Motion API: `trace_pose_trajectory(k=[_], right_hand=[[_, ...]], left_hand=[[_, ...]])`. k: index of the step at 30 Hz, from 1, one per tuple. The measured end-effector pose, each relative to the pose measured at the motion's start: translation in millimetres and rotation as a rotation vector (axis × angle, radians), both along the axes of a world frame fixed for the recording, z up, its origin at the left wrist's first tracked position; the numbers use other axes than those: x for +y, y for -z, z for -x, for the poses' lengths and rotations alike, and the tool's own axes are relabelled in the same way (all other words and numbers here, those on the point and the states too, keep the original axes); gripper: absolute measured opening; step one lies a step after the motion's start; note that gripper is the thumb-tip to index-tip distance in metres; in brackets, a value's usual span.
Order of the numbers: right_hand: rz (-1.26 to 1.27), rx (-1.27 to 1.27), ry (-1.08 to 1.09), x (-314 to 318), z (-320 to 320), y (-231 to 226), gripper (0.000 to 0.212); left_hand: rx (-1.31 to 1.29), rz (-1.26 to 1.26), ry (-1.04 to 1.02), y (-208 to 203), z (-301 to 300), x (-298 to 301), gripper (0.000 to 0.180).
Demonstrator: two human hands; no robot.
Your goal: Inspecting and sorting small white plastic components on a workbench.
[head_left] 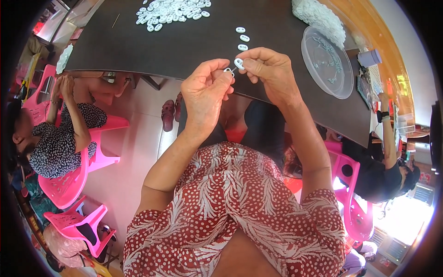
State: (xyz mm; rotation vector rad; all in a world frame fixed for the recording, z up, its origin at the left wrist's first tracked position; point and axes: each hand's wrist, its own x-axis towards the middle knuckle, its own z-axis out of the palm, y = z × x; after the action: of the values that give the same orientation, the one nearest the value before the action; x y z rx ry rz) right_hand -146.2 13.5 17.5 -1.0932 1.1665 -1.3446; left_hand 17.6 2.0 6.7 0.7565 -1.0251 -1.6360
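Above the near edge of the dark table, my right hand pinches a small white oval piece with dark holes between thumb and fingertips. Close beside it, my left hand is closed on a small white loop-shaped piece; its exact kind is too small to make out. The two pieces are almost touching. Just beyond my right fingers, three more oval pieces lie in a short column. A large heap of the same white ovals is spread at the far side of the table.
At right, a round clear plastic tray holds small pale bits, with a heap of white pieces behind it. A grey cup stands beside the tray. People sit on pink chairs to either side. A thin stick lies far left.
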Motion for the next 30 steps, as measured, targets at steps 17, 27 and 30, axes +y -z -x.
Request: trace_pose_trajectory(k=[17,27,30], right_hand=[[0.009,0.108,0.011,-1,-10,0,0.016],[0.030,0.144,0.017,0,-14,-1,0.015],[0.033,0.157,0.024,0,-16,0,0.014]], left_hand=[[0.018,0.017,-0.030,5,-1,3,0.025],[0.039,0.028,-0.052,9,-2,2,0.026],[0.047,0.022,-0.054,8,-1,3,0.026]])
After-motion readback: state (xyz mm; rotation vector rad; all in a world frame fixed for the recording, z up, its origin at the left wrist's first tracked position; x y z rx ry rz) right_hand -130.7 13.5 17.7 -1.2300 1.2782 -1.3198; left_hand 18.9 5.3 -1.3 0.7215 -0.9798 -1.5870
